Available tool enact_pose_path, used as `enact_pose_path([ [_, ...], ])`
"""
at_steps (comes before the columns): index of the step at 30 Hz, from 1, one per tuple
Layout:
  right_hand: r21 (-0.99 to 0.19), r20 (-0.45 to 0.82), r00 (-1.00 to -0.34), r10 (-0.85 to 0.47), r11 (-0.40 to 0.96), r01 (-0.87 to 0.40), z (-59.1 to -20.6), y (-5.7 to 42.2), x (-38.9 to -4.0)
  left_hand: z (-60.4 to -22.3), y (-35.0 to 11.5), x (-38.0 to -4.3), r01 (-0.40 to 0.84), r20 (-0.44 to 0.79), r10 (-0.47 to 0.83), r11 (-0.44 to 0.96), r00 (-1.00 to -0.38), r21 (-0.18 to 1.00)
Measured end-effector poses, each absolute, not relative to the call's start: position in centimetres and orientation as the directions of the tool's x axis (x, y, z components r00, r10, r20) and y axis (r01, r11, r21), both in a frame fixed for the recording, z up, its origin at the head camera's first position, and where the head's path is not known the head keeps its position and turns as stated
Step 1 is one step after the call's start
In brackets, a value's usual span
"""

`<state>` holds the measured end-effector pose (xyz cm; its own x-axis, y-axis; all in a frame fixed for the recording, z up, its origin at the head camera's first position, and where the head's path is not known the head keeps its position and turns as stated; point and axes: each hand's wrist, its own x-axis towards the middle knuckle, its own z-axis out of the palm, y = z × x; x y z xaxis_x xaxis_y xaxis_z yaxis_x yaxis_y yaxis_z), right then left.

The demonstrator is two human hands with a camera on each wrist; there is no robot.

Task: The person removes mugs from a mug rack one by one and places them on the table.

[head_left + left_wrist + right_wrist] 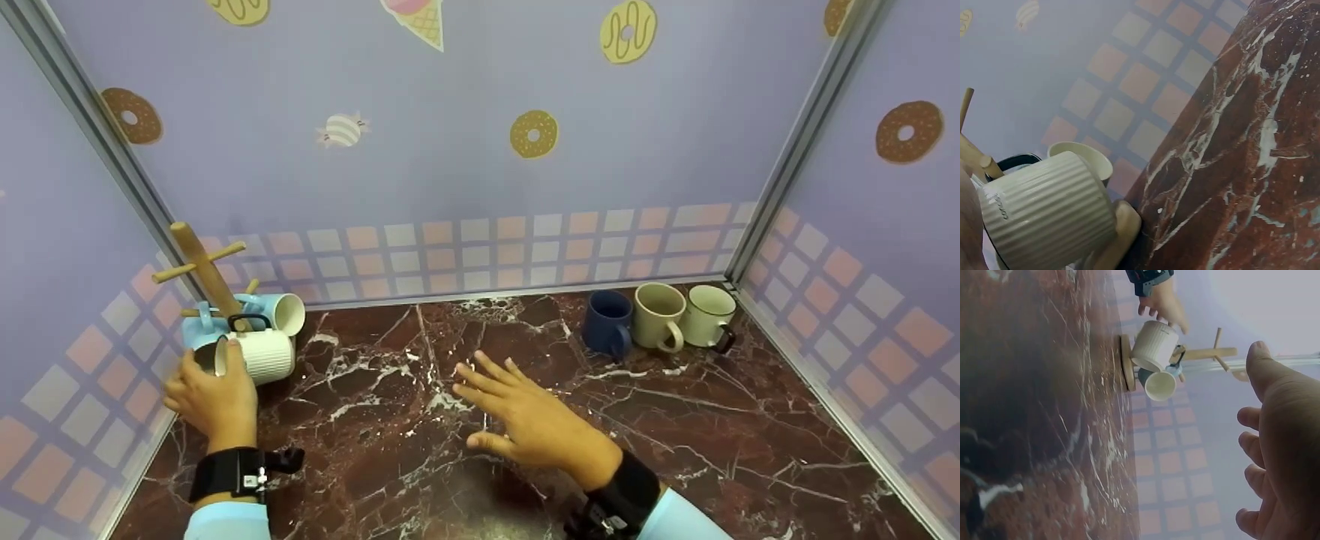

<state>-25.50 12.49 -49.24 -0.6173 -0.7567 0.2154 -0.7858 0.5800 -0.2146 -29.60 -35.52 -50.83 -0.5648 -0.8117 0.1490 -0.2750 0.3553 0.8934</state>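
My left hand (214,394) is at the wooden mug tree (214,281) on the left, gripping a white ribbed mug (268,356) by its rim. That mug lies sideways, its black handle (250,321) uppermost beside a peg; whether the peg bears its weight I cannot tell. Behind it, a light blue mug with a pale inside (289,313) sits sideways on the tree, and another light blue mug (196,330) is partly hidden by my hand. My right hand (536,420) hovers over the middle of the table, fingers spread, holding nothing.
At the back right stand a navy mug (607,322), a beige mug (658,315) and a pale green mug with a black handle (709,319), all upright in a row. Patterned walls (465,172) border the dark red marbled tabletop (360,450) behind and on both sides.
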Motion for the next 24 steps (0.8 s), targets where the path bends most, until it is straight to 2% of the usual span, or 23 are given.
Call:
enact_pose_path([
  [7, -0.209, 0.182, -0.596, -0.782, 0.561, -0.801, -49.6, 12.2, -25.2, -51.8, -35.1, -29.8, -0.288, 0.049, -0.788, 0.281, -0.613, 0.916],
  [14, -0.208, 0.176, -0.592, -0.786, 0.559, -0.803, -49.4, 12.2, -25.2, -52.0, -35.7, -30.0, -0.222, 0.021, -0.739, 0.229, -0.674, 0.948],
  [24, -0.216, 0.178, -0.591, -0.787, 0.554, -0.804, -49.6, 12.1, -25.2, -51.9, -36.4, -30.0, -0.197, -0.016, -0.768, 0.145, -0.640, 0.970],
])
